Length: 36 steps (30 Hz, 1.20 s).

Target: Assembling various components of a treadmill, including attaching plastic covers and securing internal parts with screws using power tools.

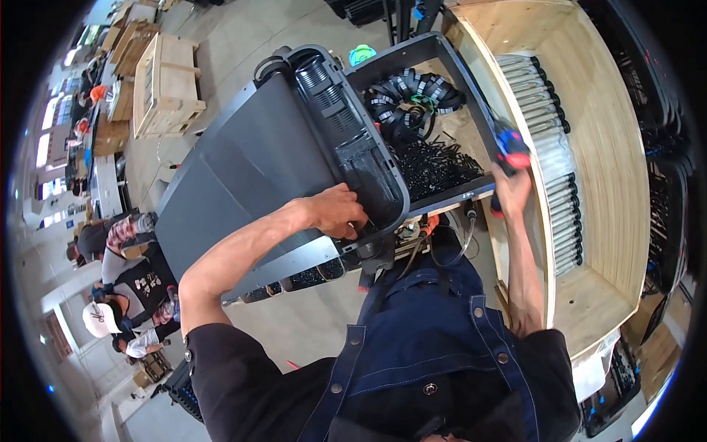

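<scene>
My right hand [513, 188] grips a blue-and-red cordless screwdriver [511, 151], slightly blurred, over the right edge of a dark parts tray. In front of me lies a long machine with a dark grey belt [250, 155], like a treadmill deck. At its right end is a black plastic housing [372, 173] with an open bay and a ribbed cylindrical part [315, 74]. My left hand [337, 214] is at the near corner of this housing, fingers curled down into it. Whatever those fingers hold, if anything, is hidden.
The parts tray [440, 46] holds a heap of black screws [438, 166] and bundled black ringed parts [412, 96]. On the right, a wooden crate [604, 147] contains rows of silver rods with black ends [567, 221]. Several people [136, 302] work at far left, near another wooden crate [166, 88].
</scene>
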Tool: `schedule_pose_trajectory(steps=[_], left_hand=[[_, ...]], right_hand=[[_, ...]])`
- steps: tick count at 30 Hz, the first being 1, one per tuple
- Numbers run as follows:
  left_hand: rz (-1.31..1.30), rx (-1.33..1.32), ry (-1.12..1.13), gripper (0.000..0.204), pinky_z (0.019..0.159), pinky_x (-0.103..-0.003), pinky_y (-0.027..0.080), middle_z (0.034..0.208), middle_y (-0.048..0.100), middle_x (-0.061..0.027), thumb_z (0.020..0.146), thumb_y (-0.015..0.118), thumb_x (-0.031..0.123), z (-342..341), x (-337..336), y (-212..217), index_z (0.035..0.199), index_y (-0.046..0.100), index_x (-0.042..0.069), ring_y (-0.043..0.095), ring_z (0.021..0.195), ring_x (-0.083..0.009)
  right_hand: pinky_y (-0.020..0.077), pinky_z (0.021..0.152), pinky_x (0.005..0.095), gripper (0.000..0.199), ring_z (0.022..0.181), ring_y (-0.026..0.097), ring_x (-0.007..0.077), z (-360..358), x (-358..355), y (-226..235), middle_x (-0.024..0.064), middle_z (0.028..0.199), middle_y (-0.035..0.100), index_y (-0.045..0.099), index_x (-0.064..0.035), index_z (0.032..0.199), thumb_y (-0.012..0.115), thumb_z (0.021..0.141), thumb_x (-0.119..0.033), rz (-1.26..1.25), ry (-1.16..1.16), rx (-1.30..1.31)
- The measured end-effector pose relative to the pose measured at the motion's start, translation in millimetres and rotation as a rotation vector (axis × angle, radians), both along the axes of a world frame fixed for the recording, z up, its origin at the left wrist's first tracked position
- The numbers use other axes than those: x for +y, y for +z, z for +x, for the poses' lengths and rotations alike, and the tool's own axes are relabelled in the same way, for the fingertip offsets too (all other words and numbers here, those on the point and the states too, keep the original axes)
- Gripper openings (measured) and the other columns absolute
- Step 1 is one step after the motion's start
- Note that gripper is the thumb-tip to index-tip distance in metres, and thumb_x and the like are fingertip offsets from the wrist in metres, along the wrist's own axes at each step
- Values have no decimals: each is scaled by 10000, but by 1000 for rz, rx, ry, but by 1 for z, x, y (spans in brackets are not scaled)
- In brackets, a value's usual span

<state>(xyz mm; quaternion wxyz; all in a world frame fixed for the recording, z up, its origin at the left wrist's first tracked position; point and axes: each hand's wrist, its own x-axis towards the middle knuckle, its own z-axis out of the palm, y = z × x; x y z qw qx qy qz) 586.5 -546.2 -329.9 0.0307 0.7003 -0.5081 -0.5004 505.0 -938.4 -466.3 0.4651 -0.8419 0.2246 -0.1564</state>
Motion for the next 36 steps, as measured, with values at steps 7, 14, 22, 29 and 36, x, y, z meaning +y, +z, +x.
schedule_pose_trajectory(steps=[7,14,22,29,36], left_hand=[[89,14,2,146,927,-407,339,915,693,-46,865,696,263,-7,4,9,945,732,146,567,1026,-253],[74,-4,-10,138,927,-405,338,907,701,-49,869,696,264,-5,-2,5,936,733,149,559,1024,-254],[82,11,-19,163,934,-404,332,951,688,-42,890,687,286,-2,-4,8,966,727,148,533,1039,-245],[33,-5,-26,196,937,-423,337,945,678,-51,871,688,291,-6,3,1,992,725,140,535,1048,-263],[54,-14,-42,229,953,-431,343,980,692,-50,870,700,310,-5,4,-1,1028,730,147,543,1074,-264]], right_hand=[[590,791,329,491,880,702,157,-102,4,112,71,999,741,650,-55,1200,798,737,18,815,309,385],[618,756,338,546,917,715,175,-107,24,90,98,1016,739,614,-46,1257,800,754,56,1066,476,632],[599,767,318,482,882,717,171,-76,15,84,73,949,736,642,-52,1189,816,748,38,971,684,676],[553,670,296,241,720,662,127,-45,15,94,24,829,704,711,-63,939,811,720,-53,853,702,894],[558,689,299,213,707,659,119,-26,17,101,12,777,684,678,-65,893,797,716,-51,815,774,864]])
